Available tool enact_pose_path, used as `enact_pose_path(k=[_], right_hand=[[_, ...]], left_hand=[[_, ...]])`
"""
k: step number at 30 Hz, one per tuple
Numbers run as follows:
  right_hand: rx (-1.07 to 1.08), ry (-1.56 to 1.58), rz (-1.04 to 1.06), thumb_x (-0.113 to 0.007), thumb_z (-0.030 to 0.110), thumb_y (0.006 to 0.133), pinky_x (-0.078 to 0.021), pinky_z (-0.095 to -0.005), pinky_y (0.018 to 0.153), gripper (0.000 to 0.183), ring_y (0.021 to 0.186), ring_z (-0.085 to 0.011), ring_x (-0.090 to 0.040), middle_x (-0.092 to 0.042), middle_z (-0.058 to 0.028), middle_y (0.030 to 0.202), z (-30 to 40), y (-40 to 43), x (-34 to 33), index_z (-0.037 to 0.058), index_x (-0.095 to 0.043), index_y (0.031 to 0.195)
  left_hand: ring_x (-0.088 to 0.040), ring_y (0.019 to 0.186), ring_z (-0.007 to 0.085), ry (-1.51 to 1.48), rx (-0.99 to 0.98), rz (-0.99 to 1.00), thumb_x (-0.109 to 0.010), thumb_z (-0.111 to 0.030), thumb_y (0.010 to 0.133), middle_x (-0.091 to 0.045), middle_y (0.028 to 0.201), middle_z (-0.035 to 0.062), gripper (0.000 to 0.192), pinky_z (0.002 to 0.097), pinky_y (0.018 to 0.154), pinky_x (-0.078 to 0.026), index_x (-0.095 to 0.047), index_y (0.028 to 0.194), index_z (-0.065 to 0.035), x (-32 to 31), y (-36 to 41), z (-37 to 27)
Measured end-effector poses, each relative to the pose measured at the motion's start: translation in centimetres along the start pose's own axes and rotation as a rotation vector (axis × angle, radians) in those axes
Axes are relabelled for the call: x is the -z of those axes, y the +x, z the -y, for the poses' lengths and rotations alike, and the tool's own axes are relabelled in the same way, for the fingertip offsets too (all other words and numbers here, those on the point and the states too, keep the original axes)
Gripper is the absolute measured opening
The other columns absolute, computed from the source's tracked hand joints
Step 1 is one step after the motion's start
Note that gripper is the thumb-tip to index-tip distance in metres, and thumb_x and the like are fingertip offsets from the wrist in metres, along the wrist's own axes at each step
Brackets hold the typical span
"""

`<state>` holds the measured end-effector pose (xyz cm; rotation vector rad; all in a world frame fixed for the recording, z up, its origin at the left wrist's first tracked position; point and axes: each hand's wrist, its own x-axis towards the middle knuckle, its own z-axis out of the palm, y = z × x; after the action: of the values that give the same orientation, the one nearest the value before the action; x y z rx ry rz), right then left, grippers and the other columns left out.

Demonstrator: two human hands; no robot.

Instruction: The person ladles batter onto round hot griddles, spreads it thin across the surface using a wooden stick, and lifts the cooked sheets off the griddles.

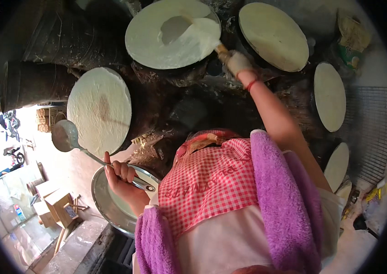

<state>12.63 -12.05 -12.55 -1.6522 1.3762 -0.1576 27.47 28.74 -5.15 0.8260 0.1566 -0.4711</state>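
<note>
My left hand grips the handle of a metal ladle, its bowl raised at the left beside a round griddle with a pale pancake. Under that hand is a steel pot of pale liquid batter. My right hand, in a pale glove, holds the wooden handle of a spreader; its blade is blurred against the batter. It reaches over the far round griddle, where a layer of pale batter surrounds a bare dark patch near the middle.
More pale rounds on griddles curve along the right: one at the back, another and one nearer me. A wire rack stands beyond them. Dark drums fill the back left. Cardboard boxes sit lower left.
</note>
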Motion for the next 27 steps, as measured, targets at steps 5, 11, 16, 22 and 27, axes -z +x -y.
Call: enact_pose_path(k=[5, 11, 16, 22, 27], right_hand=[[0.075, -0.232, 0.158, -0.055, 0.051, 0.086, -0.0508, -0.0430, 0.064, 0.042, 0.071, -0.0312, -0.066, -0.067, -0.0133, 0.080, -8.6, -6.4, -1.7, 0.0130, -0.064, 0.103], [0.085, -0.103, 0.087, -0.054, 0.051, 0.086, -0.0447, -0.0379, 0.084, 0.055, 0.095, -0.0318, -0.062, -0.066, -0.0196, 0.100, -9.1, 7.8, 2.7, 0.0035, -0.061, 0.114], [-0.074, -0.016, 0.128, -0.044, 0.069, 0.082, -0.0496, -0.0415, 0.065, 0.074, 0.080, -0.0247, -0.065, -0.068, -0.0147, 0.096, 1.0, 13.8, -0.7, 0.0017, -0.065, 0.106], [0.283, 0.984, 0.414, -0.072, 0.016, 0.078, -0.0468, -0.0215, 0.047, 0.064, 0.061, -0.0079, -0.060, -0.063, -0.0026, 0.092, -2.8, 10.3, 1.3, 0.0121, -0.044, 0.136], [0.091, 0.502, 0.224, -0.067, 0.023, 0.083, -0.0510, -0.0273, 0.062, 0.048, 0.073, -0.0131, -0.061, -0.066, -0.0038, 0.098, -0.2, 0.2, -0.3, 0.0111, -0.055, 0.128]], left_hand=[[-0.019, 0.050, 0.0037, -0.023, 0.003, -0.016, -0.042, -0.021, 0.100, -0.024, 0.067, -0.0043, 0.041, 0.0192, 0.038, -0.019, -0.039, 0.135, 0.0003, -1.8, -0.9, 0.9], [-0.019, 0.050, 0.0038, 0.096, 0.070, -0.022, -0.042, -0.022, 0.100, -0.022, 0.066, -0.0047, 0.041, 0.0193, 0.039, -0.020, -0.040, 0.135, -0.0007, -5.5, -1.4, 3.9], [-0.019, 0.050, 0.0045, -0.010, 0.165, 0.046, -0.040, -0.019, 0.100, -0.022, 0.066, -0.0045, 0.040, 0.0189, 0.039, -0.021, -0.039, 0.135, 0.0009, -6.9, -2.0, 5.1], [-0.018, 0.047, 0.0026, 0.103, 0.075, -0.042, -0.043, -0.021, 0.100, -0.021, 0.064, -0.0054, 0.040, 0.0181, 0.035, -0.019, -0.041, 0.134, 0.0013, -5.9, -2.9, 4.3], [-0.019, 0.048, 0.0025, 0.182, 0.114, -0.014, -0.041, -0.023, 0.100, -0.023, 0.064, -0.0058, 0.039, 0.0182, 0.037, -0.018, -0.043, 0.131, 0.0012, -3.6, -1.4, 4.8]])
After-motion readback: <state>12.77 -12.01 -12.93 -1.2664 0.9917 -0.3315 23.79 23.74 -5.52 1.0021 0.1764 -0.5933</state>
